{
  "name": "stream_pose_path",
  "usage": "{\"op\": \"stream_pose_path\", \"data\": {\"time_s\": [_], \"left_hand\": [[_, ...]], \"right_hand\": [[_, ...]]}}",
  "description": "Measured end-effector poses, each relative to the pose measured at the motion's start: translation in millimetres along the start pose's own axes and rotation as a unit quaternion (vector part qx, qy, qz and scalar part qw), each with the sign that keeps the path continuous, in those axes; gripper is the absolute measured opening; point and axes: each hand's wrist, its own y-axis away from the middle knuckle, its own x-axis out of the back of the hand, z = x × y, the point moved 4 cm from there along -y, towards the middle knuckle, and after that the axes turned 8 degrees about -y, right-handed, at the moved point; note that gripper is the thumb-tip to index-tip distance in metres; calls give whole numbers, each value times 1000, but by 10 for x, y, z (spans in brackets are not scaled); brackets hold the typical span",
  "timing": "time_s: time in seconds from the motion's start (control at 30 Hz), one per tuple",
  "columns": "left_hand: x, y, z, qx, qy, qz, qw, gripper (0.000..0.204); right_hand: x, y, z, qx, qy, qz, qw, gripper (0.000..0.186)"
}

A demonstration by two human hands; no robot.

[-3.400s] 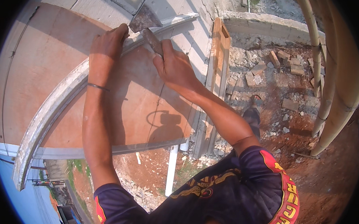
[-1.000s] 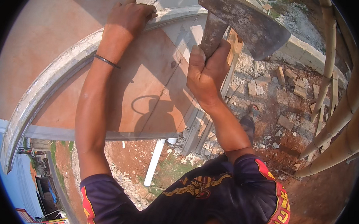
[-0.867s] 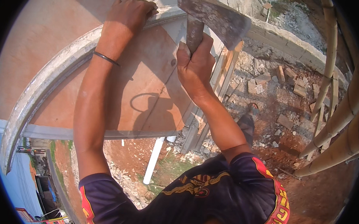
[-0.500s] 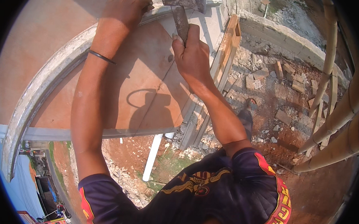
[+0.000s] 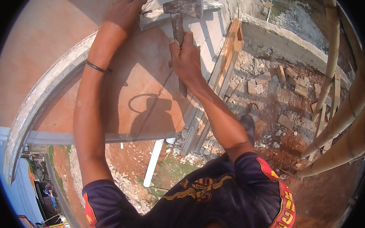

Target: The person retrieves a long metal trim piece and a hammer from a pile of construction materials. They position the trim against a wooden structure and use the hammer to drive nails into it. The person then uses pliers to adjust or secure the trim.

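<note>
My right hand (image 5: pixel 186 59) is wrapped round the handle of a hatchet (image 5: pixel 184 6). Its worn grey head is up, blunt end to the left and broad blade to the right. My left hand (image 5: pixel 123 13) is closed at the upper part of a curved, pale moulding (image 5: pixel 54 73). From its fingers sticks a small, dark metal piece like a nail (image 5: pixel 146 11), pointing toward the blunt end of the hatchet, with a gap between. The moulding arcs across a flat orange-brown surface (image 5: pixel 141 71), and its lower end hangs past that surface's edge.
Wooden planks (image 5: pixel 221 71) stand just right of the orange-brown surface. Broken bricks (image 5: pixel 286 120) and rubble cover the ground at right, near bamboo poles (image 5: pixel 345 121). A low concrete wall (image 5: pixel 283 37) runs behind. A white pipe (image 5: pixel 153 163) shows below.
The hatchet and my right hand have moved slightly down and left, and more of the handle shows below the grip. My left hand has shifted a little left, still at the moulding.
</note>
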Motion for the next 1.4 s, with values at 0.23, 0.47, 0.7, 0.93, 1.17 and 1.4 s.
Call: {"op": "stream_pose_path", "data": {"time_s": [0.23, 0.47, 0.7, 0.93, 1.17, 1.4], "left_hand": [[275, 86, 96, 54, 48, 206, 976, 37], [597, 456, 273, 21, -175, 16, 984, 24], [934, 856, 2, -24, -371, 4, 928, 25], [869, 812, -14, -46, -353, 8, 935, 28], [892, 751, 72, -11, -338, -21, 941, 22], [901, 721, 127, 3, -334, -33, 942, 19]], "right_hand": [[-439, -573, 83, 11, -127, 39, 991, 59], [-538, -596, 121, -33, -96, 43, 994, 51], [-568, -567, 123, -90, -135, 45, 986, 49], [-442, -464, -98, 145, -15, 94, 985, 48], [124, 437, -77, 158, -62, 100, 980, 58], [100, 391, -360, 165, -59, 112, 978, 62]]}}
